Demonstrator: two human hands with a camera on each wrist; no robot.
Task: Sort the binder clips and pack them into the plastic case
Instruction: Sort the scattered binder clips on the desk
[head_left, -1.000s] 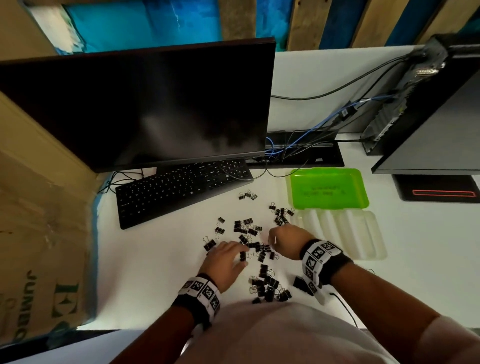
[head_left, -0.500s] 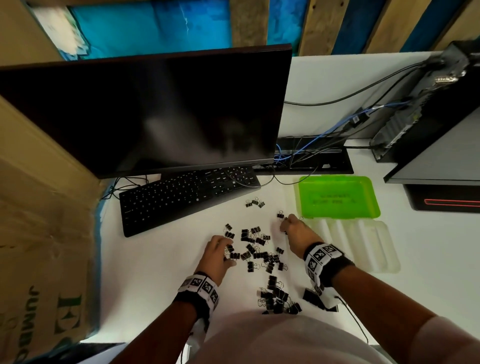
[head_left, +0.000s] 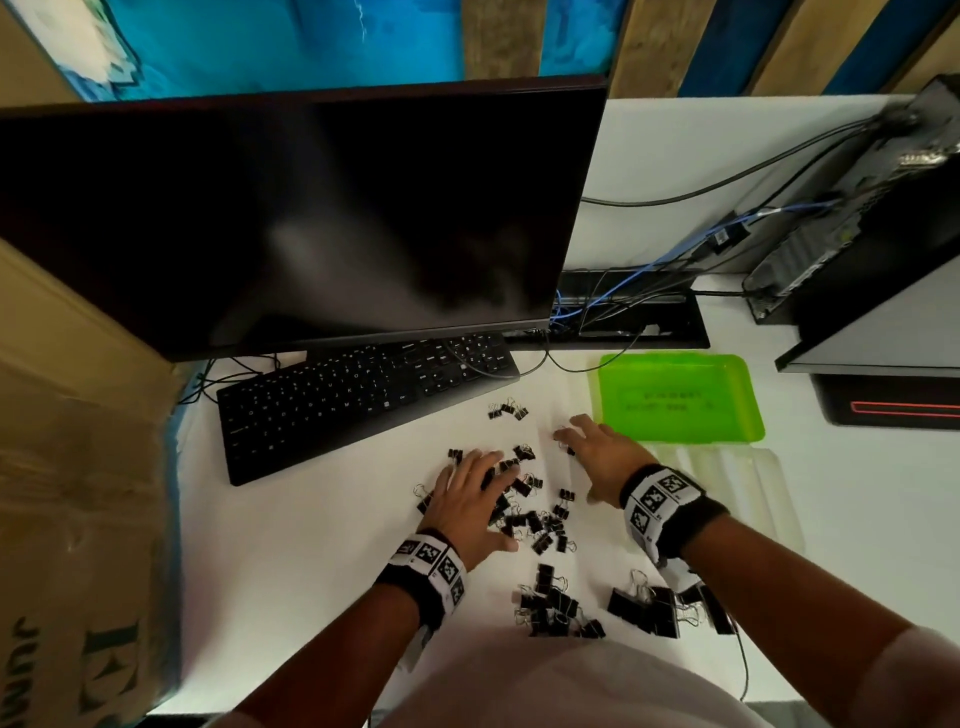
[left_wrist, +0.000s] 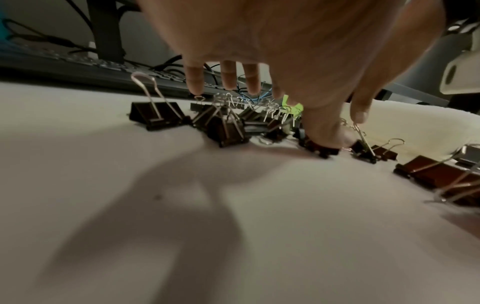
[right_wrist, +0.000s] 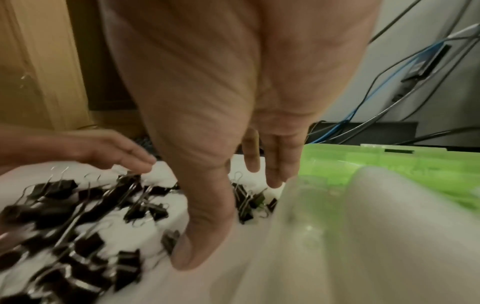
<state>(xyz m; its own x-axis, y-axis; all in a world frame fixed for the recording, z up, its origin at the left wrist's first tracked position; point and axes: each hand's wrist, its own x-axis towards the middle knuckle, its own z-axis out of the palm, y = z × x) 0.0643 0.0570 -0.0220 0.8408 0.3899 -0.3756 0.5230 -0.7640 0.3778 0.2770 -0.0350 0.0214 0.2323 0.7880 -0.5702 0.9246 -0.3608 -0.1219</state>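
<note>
Dim light from overhead; a soft shadow pools on the table (left_wrist: 155, 205), right wrist view smeared with blur, head view bowed at its edges.

Dozens of binder clips (head_left: 524, 512) — one plastic case (head_left: 727, 478)

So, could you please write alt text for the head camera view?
Both hands, left hand and right hand, spread open over scattered black binder clips on a white desk, beside an open plastic case with a green lid.
</note>
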